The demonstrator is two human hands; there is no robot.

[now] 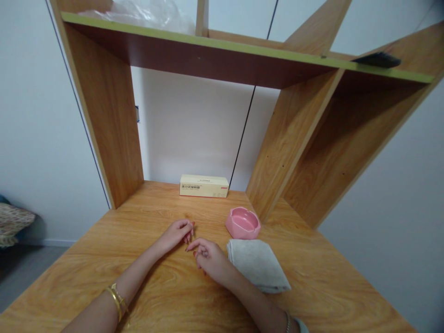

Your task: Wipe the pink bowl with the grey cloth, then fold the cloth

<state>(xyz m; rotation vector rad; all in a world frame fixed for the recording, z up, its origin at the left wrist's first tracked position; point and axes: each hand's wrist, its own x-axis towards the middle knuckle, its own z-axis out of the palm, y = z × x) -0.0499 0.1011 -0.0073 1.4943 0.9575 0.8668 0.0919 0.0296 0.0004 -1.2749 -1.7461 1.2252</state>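
My left hand (178, 232) rests on the wooden tabletop (169, 289), its fingers loosely bent and nothing visible in them. Close by on its right is my right hand (210, 260), index finger stretched toward the left hand and the other fingers curled; I see nothing held there either. The two hands are slightly apart. A folded light grey cloth (258, 266) lies just right of my right hand, partly behind the wrist. Behind that cloth stands a pink faceted ashtray (243, 223) with notches in its rim.
A cream-coloured box (204, 186) with printed lettering stands at the back of the table. Wooden side panels (104, 115) and an upright divider (291, 143) frame the space under a shelf (208, 44). Clear plastic (145, 16) and a dark flat object (378, 59) lie on that shelf.
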